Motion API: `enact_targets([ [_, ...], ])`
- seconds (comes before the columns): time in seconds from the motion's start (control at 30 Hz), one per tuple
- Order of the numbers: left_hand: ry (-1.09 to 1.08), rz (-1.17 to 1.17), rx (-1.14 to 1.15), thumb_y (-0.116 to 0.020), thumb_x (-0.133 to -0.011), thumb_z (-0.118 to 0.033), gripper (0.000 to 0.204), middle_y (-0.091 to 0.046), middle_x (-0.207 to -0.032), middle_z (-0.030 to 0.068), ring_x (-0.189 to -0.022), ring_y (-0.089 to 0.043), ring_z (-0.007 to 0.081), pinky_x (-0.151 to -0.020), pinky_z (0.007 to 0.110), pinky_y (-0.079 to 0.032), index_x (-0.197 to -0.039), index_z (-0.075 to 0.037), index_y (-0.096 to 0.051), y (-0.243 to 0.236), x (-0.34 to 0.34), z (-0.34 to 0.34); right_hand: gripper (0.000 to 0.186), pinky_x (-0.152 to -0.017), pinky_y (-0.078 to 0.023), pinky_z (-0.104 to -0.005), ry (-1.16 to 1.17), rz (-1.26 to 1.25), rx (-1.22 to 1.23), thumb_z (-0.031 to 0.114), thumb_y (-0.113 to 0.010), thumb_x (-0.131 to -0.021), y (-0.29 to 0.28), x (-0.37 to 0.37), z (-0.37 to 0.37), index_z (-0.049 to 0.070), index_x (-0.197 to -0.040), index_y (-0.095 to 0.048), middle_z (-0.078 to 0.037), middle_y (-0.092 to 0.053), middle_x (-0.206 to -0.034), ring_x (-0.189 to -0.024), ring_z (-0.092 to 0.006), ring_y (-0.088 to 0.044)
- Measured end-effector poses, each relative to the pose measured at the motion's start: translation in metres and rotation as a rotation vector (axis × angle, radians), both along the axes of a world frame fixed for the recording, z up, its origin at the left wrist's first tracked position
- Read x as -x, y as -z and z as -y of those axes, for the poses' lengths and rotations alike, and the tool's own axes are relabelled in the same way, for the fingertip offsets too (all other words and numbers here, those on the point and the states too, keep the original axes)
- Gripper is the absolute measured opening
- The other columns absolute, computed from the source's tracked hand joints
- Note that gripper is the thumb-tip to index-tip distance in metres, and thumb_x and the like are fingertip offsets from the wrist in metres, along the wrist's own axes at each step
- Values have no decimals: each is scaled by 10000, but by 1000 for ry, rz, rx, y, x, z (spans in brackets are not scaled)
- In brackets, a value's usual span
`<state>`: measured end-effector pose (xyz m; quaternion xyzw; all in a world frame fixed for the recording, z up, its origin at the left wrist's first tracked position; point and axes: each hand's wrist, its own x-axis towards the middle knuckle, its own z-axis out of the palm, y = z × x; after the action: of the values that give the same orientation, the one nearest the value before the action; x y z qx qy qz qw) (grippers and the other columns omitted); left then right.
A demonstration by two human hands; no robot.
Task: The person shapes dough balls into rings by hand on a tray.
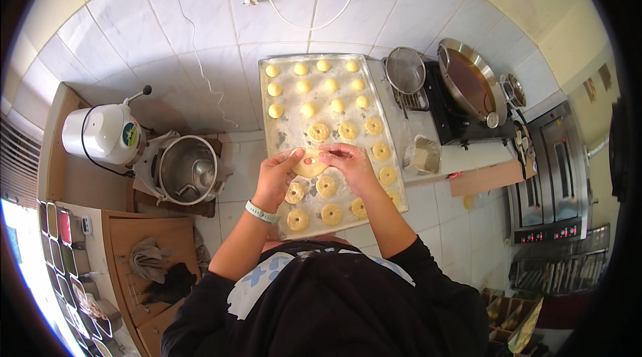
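Observation:
Between my two hands a dough ring (308, 165) is held up above a floured metal tray (277, 141). My left hand (275, 175) pinches its left side, and a pale band circles that wrist. On the opposite side my right hand (350, 164) grips the ring with thumb and fingers. Part of a fingertip shows through the ring's hole. Several round dough balls (308, 109) lie in rows at the tray's far end. Flattened dough rings (326, 186) with small holes cover the nearer part and right side, some partly hidden by my right forearm.
Right of the tray are a mesh strainer (405, 71), a plastic container (424, 155) and a wide pan of brown liquid (472, 84) on a black stove (447, 111). At left stands a white mixer (103, 135) with a metal bowl (188, 170). An oven (550, 173) is far right.

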<state>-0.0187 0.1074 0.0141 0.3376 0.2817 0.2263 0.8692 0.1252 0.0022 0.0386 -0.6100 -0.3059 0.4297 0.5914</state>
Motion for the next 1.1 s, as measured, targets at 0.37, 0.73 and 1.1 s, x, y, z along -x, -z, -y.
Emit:
enact_targets([
  [0.37, 114, 14, 25, -650, -832, -159, 279, -657, -866, 124, -766, -633, 161, -694, 265, -512, -964, 85, -616, 2, 26, -21, 313, -796, -454, -231, 3, -19, 16, 83, -656, -804, -2, 36, -14, -19, -1095, -603, -78, -643, -947, -863, -108, -585],
  [0.73, 193, -55, -25, -669, -818, -191, 312, -659, -873, 110, -766, -632, 155, -691, 253, -507, -967, 79, -620, 4, 24, -19, 329, -813, -453, -243, -13, 135, 28, 99, -660, -806, 4, 39, -5, -19, -1108, -604, -71, -646, -964, -875, -121, -585],
  [1.1, 144, -93, -28, -685, -806, -202, 356, -648, -887, 122, -778, -639, 176, -706, 261, -516, -986, 93, -602, -5, 9, -2, 365, -791, -450, -230, -62, 187, 61, 91, -667, -798, -8, 17, 13, 35, -1152, -594, -51, -614, -978, -877, -106, -570],
])
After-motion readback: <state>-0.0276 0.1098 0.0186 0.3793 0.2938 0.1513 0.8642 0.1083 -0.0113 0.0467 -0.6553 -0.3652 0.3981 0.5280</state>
